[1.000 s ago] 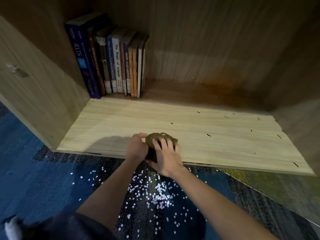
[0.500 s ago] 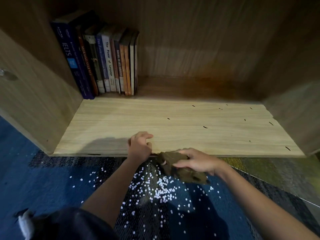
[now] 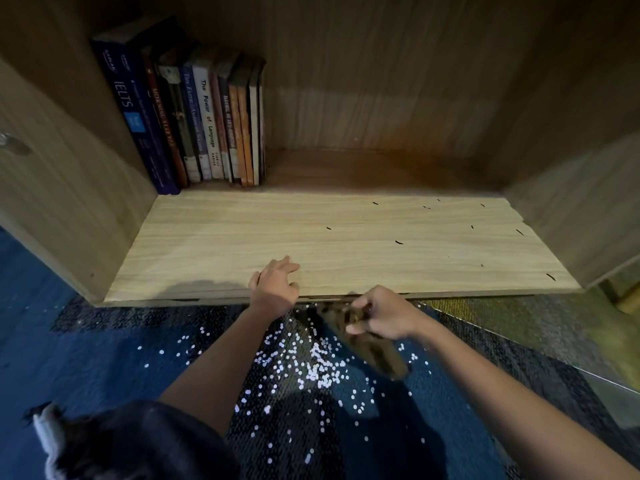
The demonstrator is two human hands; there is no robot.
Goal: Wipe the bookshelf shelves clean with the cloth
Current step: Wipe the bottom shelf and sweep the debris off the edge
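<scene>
The bottom shelf (image 3: 346,237) of the bookshelf is a pale wood board with a few small dark specks on its right half. My left hand (image 3: 275,284) rests flat on the shelf's front edge, fingers spread, holding nothing. My right hand (image 3: 379,313) is just below and in front of that edge, fingers closed on a brown cloth (image 3: 374,351) that hangs down blurred over the carpet. Neither the cloth nor my right hand touches the shelf board.
A row of upright books (image 3: 194,123) fills the shelf's back left corner. Wooden side walls (image 3: 69,188) close the shelf left and right. Many small white bits (image 3: 311,368) lie scattered on the blue carpet below the front edge.
My right hand pulled the cloth off the shelf's front edge and down over the carpet, then shifted right. My left hand stayed on the edge with its fingers spread wider.
</scene>
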